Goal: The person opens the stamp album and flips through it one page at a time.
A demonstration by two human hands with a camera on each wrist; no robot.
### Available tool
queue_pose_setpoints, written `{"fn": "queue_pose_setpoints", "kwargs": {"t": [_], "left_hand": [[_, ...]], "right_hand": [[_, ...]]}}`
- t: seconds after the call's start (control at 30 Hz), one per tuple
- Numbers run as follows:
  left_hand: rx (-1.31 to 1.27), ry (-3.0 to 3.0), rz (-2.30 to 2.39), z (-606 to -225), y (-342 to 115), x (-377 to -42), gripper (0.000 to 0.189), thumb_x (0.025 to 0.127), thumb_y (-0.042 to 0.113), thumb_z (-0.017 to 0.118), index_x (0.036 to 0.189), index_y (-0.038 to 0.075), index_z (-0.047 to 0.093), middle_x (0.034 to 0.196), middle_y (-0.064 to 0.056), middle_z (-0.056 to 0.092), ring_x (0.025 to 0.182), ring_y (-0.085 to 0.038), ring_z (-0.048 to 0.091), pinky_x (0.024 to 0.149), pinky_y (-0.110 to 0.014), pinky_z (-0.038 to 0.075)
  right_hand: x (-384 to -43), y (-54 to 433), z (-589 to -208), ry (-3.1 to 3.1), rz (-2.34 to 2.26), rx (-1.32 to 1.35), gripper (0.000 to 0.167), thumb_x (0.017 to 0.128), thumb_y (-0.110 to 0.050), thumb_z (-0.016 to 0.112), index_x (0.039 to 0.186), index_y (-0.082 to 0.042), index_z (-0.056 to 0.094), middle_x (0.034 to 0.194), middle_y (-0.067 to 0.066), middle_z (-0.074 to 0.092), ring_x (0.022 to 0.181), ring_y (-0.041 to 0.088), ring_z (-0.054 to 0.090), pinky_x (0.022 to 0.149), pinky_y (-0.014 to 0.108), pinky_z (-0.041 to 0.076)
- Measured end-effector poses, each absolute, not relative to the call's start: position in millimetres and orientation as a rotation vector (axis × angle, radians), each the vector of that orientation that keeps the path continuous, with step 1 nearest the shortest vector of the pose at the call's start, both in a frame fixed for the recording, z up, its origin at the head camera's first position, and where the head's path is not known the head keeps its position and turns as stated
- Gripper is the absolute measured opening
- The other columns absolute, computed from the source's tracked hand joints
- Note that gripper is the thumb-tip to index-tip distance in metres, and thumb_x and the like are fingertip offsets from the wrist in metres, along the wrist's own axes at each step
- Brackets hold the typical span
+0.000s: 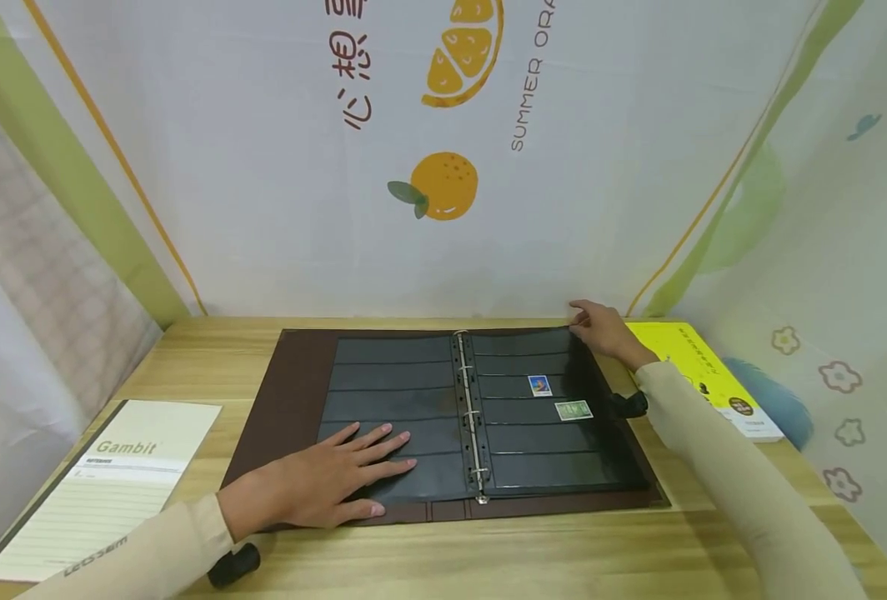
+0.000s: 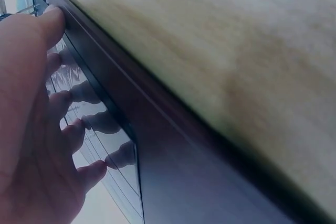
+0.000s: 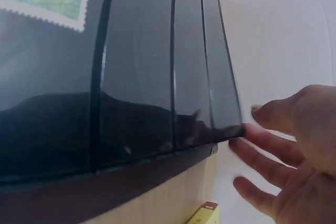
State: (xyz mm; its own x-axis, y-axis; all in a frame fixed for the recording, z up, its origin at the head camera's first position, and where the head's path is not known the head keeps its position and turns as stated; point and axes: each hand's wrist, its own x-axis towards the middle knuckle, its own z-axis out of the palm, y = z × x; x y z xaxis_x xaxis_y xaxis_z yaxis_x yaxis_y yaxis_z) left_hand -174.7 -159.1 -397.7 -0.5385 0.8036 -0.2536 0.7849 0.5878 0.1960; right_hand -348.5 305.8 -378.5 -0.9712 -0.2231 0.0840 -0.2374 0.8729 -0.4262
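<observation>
A brown ring-binder stamp album (image 1: 286, 400) lies spread on the table, with black pocketed pages on both sides of its metal rings (image 1: 471, 417). Fingers spread, my left hand (image 1: 338, 477) rests on the lower part of the left page (image 1: 391, 375). My right hand (image 1: 604, 329) is at the far right corner of the right page (image 1: 533, 467). In the right wrist view its fingertips touch the slightly raised page corner (image 3: 228, 129), while the thumb stands apart from it. The right page holds a blue stamp (image 1: 539, 385) and a green stamp (image 1: 574, 410).
On the left lies a lined notepad (image 1: 113, 475) marked "Gambit". A yellow book (image 1: 702, 367) lies at the right, beside my right forearm. Behind the wooden table (image 1: 443, 558) hangs a white curtain (image 1: 278, 208) with orange prints.
</observation>
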Motion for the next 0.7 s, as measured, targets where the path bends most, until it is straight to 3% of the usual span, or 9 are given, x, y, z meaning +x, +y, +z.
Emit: {"fn": "queue_pose_setpoints", "kwargs": {"t": [0.2,0.4,0.47,0.6,0.7], "left_hand": [[1.307,2.519,0.109,-402,-160,-173,0.060,0.106,0.058,0.033,0.161,0.037,0.022,0.172,0.003,0.010,0.159,-0.026,0.013,0.125,-0.060,0.017],[1.293,2.518,0.136,-403,-160,-173,0.059,0.106,0.057,0.034,0.161,0.037,0.023,0.172,0.003,0.010,0.159,-0.027,0.013,0.125,-0.060,0.016],[1.292,2.515,0.140,-403,-160,-174,0.059,0.106,0.057,0.034,0.161,0.037,0.023,0.172,0.002,0.009,0.159,-0.027,0.012,0.125,-0.061,0.015],[1.299,2.519,0.144,-404,-160,-176,0.060,0.106,0.057,0.034,0.161,0.036,0.022,0.172,0.002,0.009,0.159,-0.028,0.012,0.125,-0.061,0.015],[1.308,2.524,0.140,-404,-160,-176,0.060,0.106,0.057,0.033,0.161,0.036,0.023,0.172,0.001,0.010,0.159,-0.028,0.012,0.125,-0.061,0.015]], "right_hand": [[-345,306,-378,-2.956,1.166,0.127,0.061,0.103,-0.012,0.054,0.157,0.002,0.028,0.138,0.031,0.053,0.128,0.045,0.053,0.106,0.055,0.049],[-339,316,-371,-3.026,1.648,0.037,0.064,0.108,-0.021,0.047,0.160,0.004,0.018,0.158,0.031,0.034,0.143,0.047,0.040,0.116,0.056,0.040],[-335,322,-371,-3.058,1.798,0.050,0.059,0.110,-0.023,0.044,0.157,0.005,0.024,0.154,0.028,0.042,0.139,0.043,0.048,0.112,0.052,0.046],[-322,334,-374,-2.978,2.212,0.054,0.047,0.112,-0.022,0.035,0.148,0.008,0.035,0.125,0.012,0.068,0.113,0.024,0.069,0.096,0.039,0.058],[-303,344,-377,-2.800,2.583,0.064,0.043,0.113,-0.019,0.029,0.148,0.006,0.034,0.118,0.005,0.072,0.107,0.019,0.072,0.093,0.037,0.060]]}}
